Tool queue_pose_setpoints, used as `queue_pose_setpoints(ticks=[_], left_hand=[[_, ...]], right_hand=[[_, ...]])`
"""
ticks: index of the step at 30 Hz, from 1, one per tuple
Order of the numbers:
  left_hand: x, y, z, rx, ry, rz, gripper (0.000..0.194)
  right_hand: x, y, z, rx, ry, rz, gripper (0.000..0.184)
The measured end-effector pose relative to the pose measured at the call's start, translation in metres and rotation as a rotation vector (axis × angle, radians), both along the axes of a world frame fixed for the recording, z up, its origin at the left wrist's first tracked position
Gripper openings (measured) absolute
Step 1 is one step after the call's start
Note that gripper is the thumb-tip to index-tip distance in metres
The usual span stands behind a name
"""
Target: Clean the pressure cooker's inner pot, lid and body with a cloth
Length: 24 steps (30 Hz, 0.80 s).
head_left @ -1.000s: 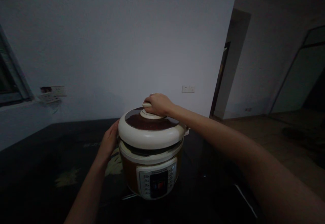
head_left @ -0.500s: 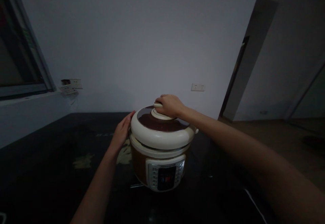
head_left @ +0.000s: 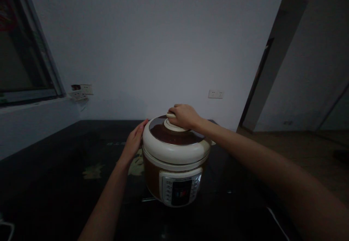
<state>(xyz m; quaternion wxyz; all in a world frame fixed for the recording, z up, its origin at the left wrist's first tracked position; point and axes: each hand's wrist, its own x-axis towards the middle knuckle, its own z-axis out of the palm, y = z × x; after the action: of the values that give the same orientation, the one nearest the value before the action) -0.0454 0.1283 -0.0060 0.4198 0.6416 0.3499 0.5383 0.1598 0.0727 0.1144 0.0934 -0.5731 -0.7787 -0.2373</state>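
Note:
An electric pressure cooker (head_left: 152, 175) with a brown body and a front control panel (head_left: 181, 190) stands on a dark glossy table. Its cream lid (head_left: 174, 153), brown on top, rests on the cooker with only a thin seam around the rim. My right hand (head_left: 185, 116) is closed around the knob handle (head_left: 171, 115) in the lid's centre. Against the left side of the lid and rim lies my left hand (head_left: 136, 139), its fingers stretched out flat.
The dark table (head_left: 65, 197) bears pale leaf-like patterns. Behind it rises a white wall with a socket (head_left: 216, 94). At left are loose sockets (head_left: 81, 91) and a window (head_left: 24, 51). A pale cord (head_left: 9, 228) lies at the lower left.
The lid has come down onto the cooker, and the gap under its front edge has narrowed to a seam. Both hands keep their places on it. The view has shifted slightly.

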Motion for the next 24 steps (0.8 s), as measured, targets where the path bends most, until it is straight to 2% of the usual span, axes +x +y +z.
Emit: queue_pose_setpoints(ticks=[8, 13, 24], left_hand=[[-0.001, 0.000, -0.001, 0.023, 0.025, -0.014, 0.065], [-0.001, 0.008, -0.006, 0.106, 0.026, -0.022, 0.067], [-0.001, 0.006, -0.003, 0.088, 0.063, 0.016, 0.067]], right_hand=[[-0.004, -0.001, 0.002, -0.015, -0.004, -0.041, 0.034], [-0.007, -0.002, -0.001, -0.030, -0.004, -0.068, 0.035], [-0.006, 0.000, -0.004, -0.034, -0.016, -0.031, 0.037]])
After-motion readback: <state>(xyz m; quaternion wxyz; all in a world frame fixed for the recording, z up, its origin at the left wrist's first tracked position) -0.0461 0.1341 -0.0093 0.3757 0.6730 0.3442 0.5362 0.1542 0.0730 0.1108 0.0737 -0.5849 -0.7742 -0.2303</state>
